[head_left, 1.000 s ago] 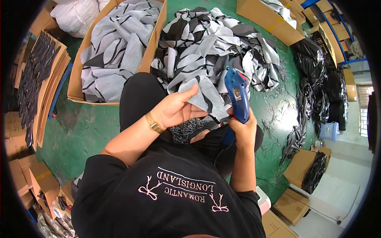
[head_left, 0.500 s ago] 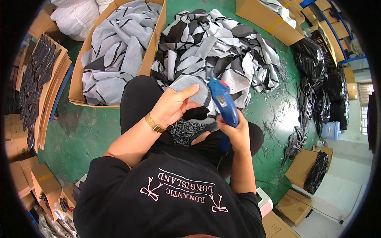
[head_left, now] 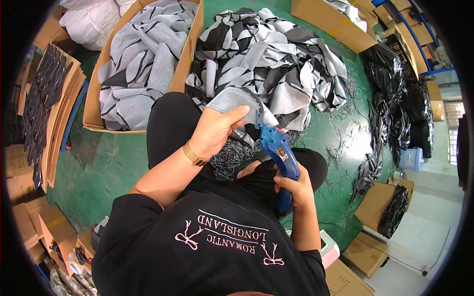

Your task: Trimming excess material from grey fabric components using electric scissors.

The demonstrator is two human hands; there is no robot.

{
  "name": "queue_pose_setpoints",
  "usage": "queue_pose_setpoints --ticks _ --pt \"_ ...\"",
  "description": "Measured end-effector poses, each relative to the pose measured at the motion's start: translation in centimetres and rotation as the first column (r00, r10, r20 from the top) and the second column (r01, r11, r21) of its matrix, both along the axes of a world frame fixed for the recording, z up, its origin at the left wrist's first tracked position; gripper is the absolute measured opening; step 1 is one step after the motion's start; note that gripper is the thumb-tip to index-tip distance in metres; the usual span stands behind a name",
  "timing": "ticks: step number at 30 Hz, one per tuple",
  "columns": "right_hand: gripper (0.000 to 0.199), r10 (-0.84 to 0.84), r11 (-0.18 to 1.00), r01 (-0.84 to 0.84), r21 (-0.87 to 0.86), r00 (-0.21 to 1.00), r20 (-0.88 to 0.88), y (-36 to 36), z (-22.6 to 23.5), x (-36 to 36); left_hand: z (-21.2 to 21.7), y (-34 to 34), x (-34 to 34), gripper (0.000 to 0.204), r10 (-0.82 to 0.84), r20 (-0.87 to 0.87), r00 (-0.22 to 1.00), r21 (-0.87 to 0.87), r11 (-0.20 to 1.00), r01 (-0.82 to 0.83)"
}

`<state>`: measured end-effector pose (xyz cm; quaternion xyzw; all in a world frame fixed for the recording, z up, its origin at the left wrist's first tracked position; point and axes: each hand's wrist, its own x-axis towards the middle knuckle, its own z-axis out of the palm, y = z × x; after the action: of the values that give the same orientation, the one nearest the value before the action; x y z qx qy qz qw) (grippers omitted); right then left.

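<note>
My left hand [head_left: 217, 129] pinches the edge of a grey fabric piece [head_left: 232, 102] between thumb and fingers, above my crossed legs. In my right hand [head_left: 295, 183] is a blue handheld electric cutter [head_left: 279, 150], gripped around its handle. The cutter's head is at the right edge of the fabric piece; its blade is too small to make out clearly. Just beyond lies a heap of grey and black fabric pieces [head_left: 276, 59] on the floor. Thin dark trimmings [head_left: 229, 160] are piled between my legs.
A cardboard box [head_left: 193, 47] full of grey fabric stands at the far left, another box [head_left: 335, 30] at the far right. Stacked cardboard sheets [head_left: 69, 98] carry dark strips on the left. Black plastic bags [head_left: 390, 74] line the right side. Scraps litter the green floor [head_left: 340, 148].
The cutter and my right hand have come down toward my body. The fabric piece in my left hand has turned slightly, with its right part now hanging beside the cutter head.
</note>
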<state>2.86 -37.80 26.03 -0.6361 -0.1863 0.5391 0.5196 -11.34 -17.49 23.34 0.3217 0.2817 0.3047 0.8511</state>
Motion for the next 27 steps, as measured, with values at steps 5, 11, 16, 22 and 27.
queue_pose_setpoints --ticks 5,11,16,22,27 --pt "0.035 -0.017 1.000 0.017 0.006 1.000 -0.020 0.2 0.2 0.2 0.3 0.1 -0.2 0.026 -0.033 0.015 0.999 0.038 0.999 0.033" --pt "0.035 0.032 0.999 -0.032 -0.009 0.998 0.046 0.1 1.2 1.0 1.4 0.3 -0.5 0.028 -0.107 -0.010 0.994 0.164 0.981 0.107" --pt "0.037 0.078 0.996 -0.072 -0.055 0.990 0.119 -0.5 2.2 1.9 2.8 0.8 -0.6 0.023 -0.219 -0.067 0.973 0.366 0.902 0.228" --pt "0.039 0.136 0.987 -0.120 -0.110 0.978 0.156 -1.3 3.4 3.0 2.9 1.5 -0.5 0.024 -0.351 -0.167 0.921 0.561 0.735 0.382" --pt "0.037 0.128 0.988 -0.116 -0.105 0.986 0.110 -1.0 4.1 3.1 3.0 1.7 -0.6 0.024 -0.443 -0.240 0.864 0.616 0.618 0.489"
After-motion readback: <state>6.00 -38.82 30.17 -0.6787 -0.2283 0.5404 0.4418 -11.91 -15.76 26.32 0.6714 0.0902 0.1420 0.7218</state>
